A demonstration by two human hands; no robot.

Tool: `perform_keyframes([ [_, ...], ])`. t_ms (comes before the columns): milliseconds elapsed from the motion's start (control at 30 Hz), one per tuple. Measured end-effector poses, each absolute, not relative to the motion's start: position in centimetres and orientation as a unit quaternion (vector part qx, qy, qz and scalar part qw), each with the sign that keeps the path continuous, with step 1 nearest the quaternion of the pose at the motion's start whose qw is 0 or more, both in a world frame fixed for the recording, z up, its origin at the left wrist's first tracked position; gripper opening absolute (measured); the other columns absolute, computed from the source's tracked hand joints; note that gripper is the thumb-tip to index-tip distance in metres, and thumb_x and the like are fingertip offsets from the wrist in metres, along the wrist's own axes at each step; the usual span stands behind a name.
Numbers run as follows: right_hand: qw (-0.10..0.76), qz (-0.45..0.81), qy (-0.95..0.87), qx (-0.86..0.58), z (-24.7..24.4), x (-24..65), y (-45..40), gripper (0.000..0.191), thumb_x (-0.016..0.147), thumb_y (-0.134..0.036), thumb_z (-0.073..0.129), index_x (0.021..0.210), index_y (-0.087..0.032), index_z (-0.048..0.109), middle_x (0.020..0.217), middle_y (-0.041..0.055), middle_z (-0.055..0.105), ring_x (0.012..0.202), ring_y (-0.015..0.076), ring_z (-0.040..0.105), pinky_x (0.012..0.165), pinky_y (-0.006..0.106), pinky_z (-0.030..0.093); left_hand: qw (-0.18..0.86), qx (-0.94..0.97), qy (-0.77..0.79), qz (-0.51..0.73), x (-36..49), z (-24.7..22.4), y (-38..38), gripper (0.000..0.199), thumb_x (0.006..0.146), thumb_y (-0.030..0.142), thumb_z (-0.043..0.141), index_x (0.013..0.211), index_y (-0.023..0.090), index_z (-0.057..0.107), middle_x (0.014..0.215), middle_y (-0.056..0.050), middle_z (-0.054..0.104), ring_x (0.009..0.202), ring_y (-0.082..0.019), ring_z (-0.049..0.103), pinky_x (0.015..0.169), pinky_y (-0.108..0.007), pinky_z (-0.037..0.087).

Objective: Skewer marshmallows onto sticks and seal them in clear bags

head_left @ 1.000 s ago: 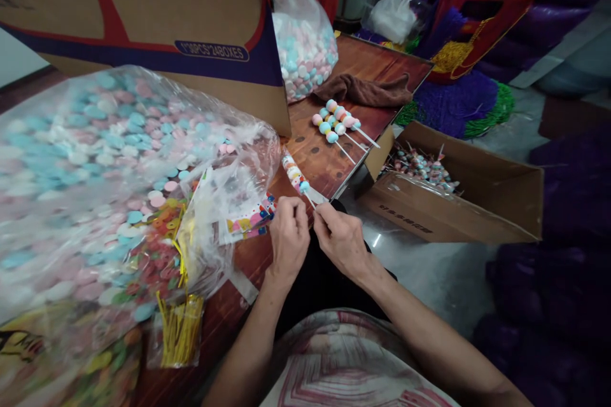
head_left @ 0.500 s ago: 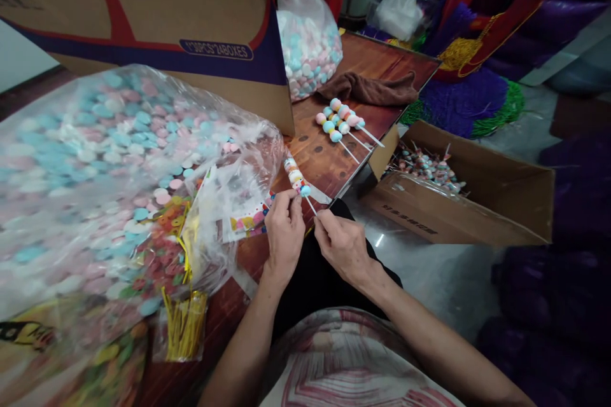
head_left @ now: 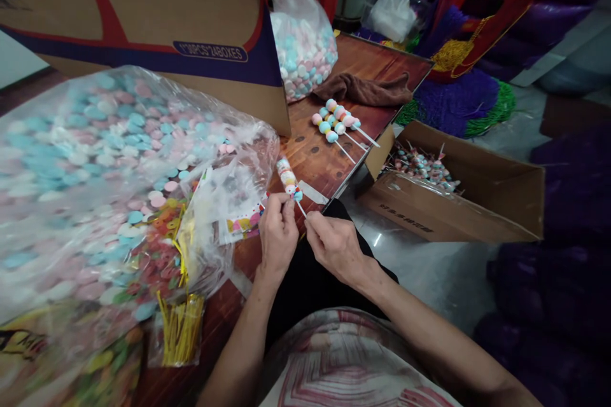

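Observation:
A candy skewer (head_left: 286,175) of soft pastel pieces on a white stick, in what looks like a clear printed wrapper, points away from me above the table edge. My left hand (head_left: 277,232) pinches at the wrapper's lower end, just under the bottom candy. My right hand (head_left: 334,243) is closed on the lower end of the stick. Beyond them, several bare candy skewers (head_left: 337,121) lie side by side on the table. Left of my left hand sits a stack of printed clear wrappers (head_left: 243,224). My fingertips partly hide the wrapper's edge.
A large clear bag of pastel candies (head_left: 119,121) fills the left, with gold twist ties (head_left: 181,334) in front. A tall carton (head_left: 157,63) stands behind. At right, an open cardboard box (head_left: 458,206) holds wrapped skewers. A brown cloth (head_left: 363,89) lies on the wooden table (head_left: 315,159).
The view has shifted slightly. Both hands stay at the skewer's lower end, and the wrapper looks drawn in closer beneath the bottom candy.

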State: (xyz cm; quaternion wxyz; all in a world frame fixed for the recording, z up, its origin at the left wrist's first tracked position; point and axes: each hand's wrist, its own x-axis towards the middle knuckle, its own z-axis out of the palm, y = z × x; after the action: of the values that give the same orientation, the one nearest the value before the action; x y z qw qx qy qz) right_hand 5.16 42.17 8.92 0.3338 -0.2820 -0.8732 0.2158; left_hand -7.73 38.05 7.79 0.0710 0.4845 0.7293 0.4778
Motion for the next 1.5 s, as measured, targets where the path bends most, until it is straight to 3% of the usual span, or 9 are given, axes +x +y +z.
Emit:
perform_keyframes([
  [167, 0.334, 0.277, -0.852, -0.294, 8.9, 5.2, 42.1, 0.026, 0.1, -0.012, 0.039, 0.076, -0.021, 0.045, 0.061, -0.0026, 0.048, 0.05, 0.0119, 0.04, 0.053, 0.026, 0.03, 0.084, 0.541, 0.705, 0.451, -7.8, 7.8, 37.7, 0.011, 0.097, 0.023, 0.044, 0.087, 0.024, 0.051, 0.082, -0.002, 0.059, 0.075, -0.018, 0.055, 0.071, -0.031, 0.041],
  [333, 0.366, 0.371, -0.794, -0.313, 9.1, 5.0, 42.8, 0.021, 0.101, -0.02, 0.041, 0.084, -0.021, 0.052, 0.067, -0.0013, 0.053, 0.055, 0.0126, 0.048, 0.058, 0.025, 0.038, 0.1, 0.5, 0.693, 0.51, -6.9, 7.6, 37.4, 0.011, 0.097, 0.025, 0.047, 0.088, 0.024, 0.051, 0.083, -0.002, 0.06, 0.077, -0.017, 0.058, 0.074, -0.029, 0.044],
  [500, 0.391, 0.538, -0.661, -0.346, 9.5, 4.8, 42.7, 0.024, 0.101, -0.029, 0.046, 0.08, -0.02, 0.055, 0.058, -0.0047, 0.047, 0.049, 0.0116, 0.044, 0.05, 0.023, 0.037, 0.17, 0.411, 0.714, 0.54, -6.1, 7.5, 37.4, 0.011, 0.093, 0.032, 0.058, 0.098, 0.023, 0.053, 0.085, -0.001, 0.063, 0.075, -0.016, 0.062, 0.071, -0.029, 0.047],
  [600, 0.397, 0.59, -0.612, -0.345, 9.5, 4.8, 42.8, 0.025, 0.1, -0.031, 0.048, 0.077, -0.02, 0.054, 0.055, -0.0059, 0.044, 0.048, 0.0112, 0.042, 0.048, 0.023, 0.035, 0.217, 0.395, 0.703, 0.55, -5.8, 7.5, 37.7, 0.016, 0.092, 0.033, 0.06, 0.103, 0.023, 0.057, 0.09, -0.003, 0.068, 0.082, -0.017, 0.067, 0.077, -0.03, 0.05],
  [833, 0.375, 0.611, -0.608, -0.341, 9.4, 5.1, 42.7, 0.026, 0.099, -0.032, 0.051, 0.077, -0.019, 0.055, 0.053, -0.0062, 0.046, 0.048, 0.0105, 0.041, 0.05, 0.023, 0.034, 0.32, 0.307, 0.637, 0.63, -5.5, 7.6, 38.9, 0.026, 0.089, 0.035, 0.065, 0.11, 0.021, 0.068, 0.104, -0.005, 0.074, 0.095, -0.018, 0.069, 0.089, -0.031, 0.052],
  [1067, 0.345, 0.698, -0.543, -0.315, 8.7, 5.2, 42.9, 0.025, 0.099, -0.036, 0.054, 0.081, -0.018, 0.057, 0.049, -0.0082, 0.042, 0.042, 0.0085, 0.03, 0.043, 0.022, 0.025, 0.373, 0.226, 0.586, 0.683, -5.2, 7.4, 39.2, 0.026, 0.084, 0.034, 0.072, 0.104, 0.019, 0.07, 0.099, -0.005, 0.072, 0.087, -0.015, 0.066, 0.081, -0.027, 0.052],
  [1367, 0.358, 0.629, -0.607, -0.327, 8.8, 5.1, 42.4, 0.027, 0.1, -0.031, 0.05, 0.076, -0.019, 0.052, 0.055, -0.0061, 0.045, 0.048, 0.0099, 0.04, 0.049, 0.022, 0.032, 0.463, 0.112, 0.499, 0.724, -4.5, 8.7, 39.7, 0.03, 0.071, 0.024, 0.081, 0.094, 0.017, 0.065, 0.088, -0.002, 0.069, 0.083, -0.011, 0.063, 0.078, -0.023, 0.048],
  [1500, 0.349, 0.59, -0.642, -0.342, 8.2, 4.8, 42.2, 0.024, 0.1, -0.03, 0.049, 0.079, -0.02, 0.055, 0.058, -0.0051, 0.047, 0.05, 0.0112, 0.043, 0.05, 0.023, 0.034, 0.445, 0.094, 0.509, 0.731, -4.0, 8.7, 39.9, 0.029, 0.073, 0.03, 0.08, 0.092, 0.017, 0.063, 0.081, 0.0, 0.066, 0.074, -0.01, 0.062, 0.072, -0.022, 0.047],
])
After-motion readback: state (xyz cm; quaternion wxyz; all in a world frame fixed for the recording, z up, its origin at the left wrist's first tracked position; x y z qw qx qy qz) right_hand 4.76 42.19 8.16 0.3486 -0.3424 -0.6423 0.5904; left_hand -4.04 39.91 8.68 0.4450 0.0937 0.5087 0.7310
